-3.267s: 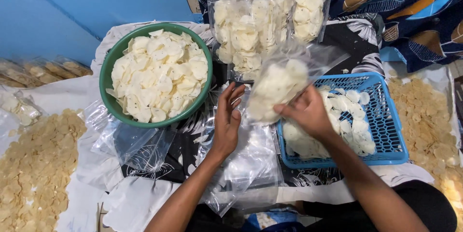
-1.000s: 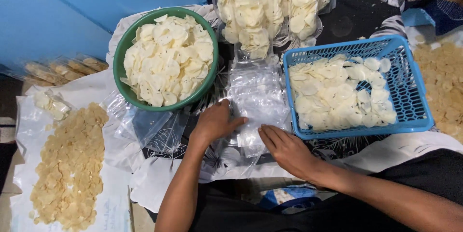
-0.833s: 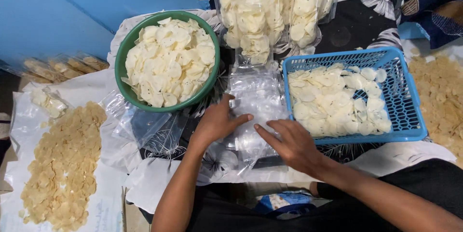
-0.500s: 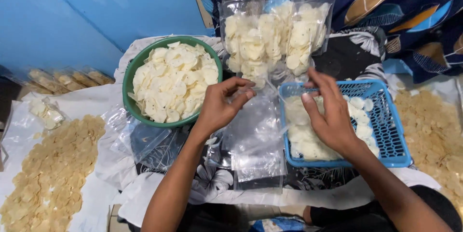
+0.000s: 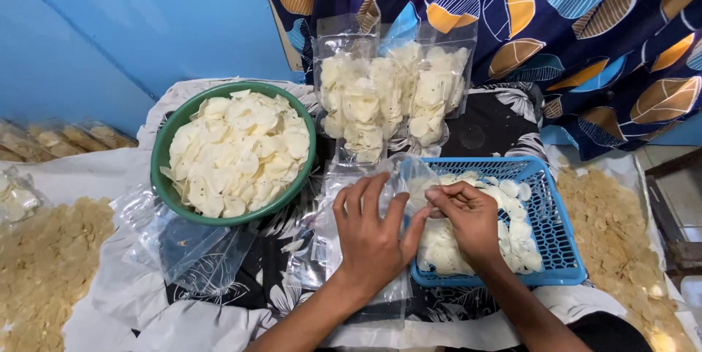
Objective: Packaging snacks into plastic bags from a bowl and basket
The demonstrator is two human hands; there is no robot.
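My left hand lies flat, fingers spread, on a clear empty plastic bag lifted off the stack of bags. My right hand pinches the bag's open mouth at the left edge of the blue basket, which holds pale white chips. A green bowl heaped with the same white chips sits to the left. Several filled clear bags of chips stand upright behind my hands.
Loose yellowish chips are spread on white sheets at the far left and far right. More empty clear bags lie below the green bowl. A patterned dark blue cloth hangs at the back, beside a blue wall.
Both hands picked an empty bag off the stack and raised it toward the blue basket; the right hand moved to the bag's mouth. The view tilted upward.
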